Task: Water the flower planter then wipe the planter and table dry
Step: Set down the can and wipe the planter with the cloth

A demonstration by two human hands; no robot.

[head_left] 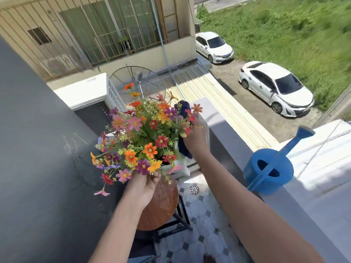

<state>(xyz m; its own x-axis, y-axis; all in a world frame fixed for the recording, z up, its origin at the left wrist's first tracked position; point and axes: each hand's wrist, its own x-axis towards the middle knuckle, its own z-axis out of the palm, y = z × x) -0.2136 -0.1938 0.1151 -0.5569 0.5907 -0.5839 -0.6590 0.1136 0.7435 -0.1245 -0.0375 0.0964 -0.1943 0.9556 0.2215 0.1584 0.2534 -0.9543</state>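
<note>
Wiping's underway: the left hand (147,184) is gripping the planter (176,168) at 7 o'clock, the right hand (196,138) is closing round the dark cloth (185,149) against its side, the wet desk (161,204) coming next.

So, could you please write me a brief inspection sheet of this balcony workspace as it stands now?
Surface: round brown wooden table, water droplets visible on top.
Job's things: white planter of mixed colourful flowers, on the table; dark blue cloth against planter's far side; blue plastic watering can standing on the grey ledge.
Clutter: nothing seen.
Grippers: left hand gripping planter's near rim; right hand pressing the cloth.
Cables: nothing seen.
Surroundings: tiled floor with drain; two white parked cars below.
</note>
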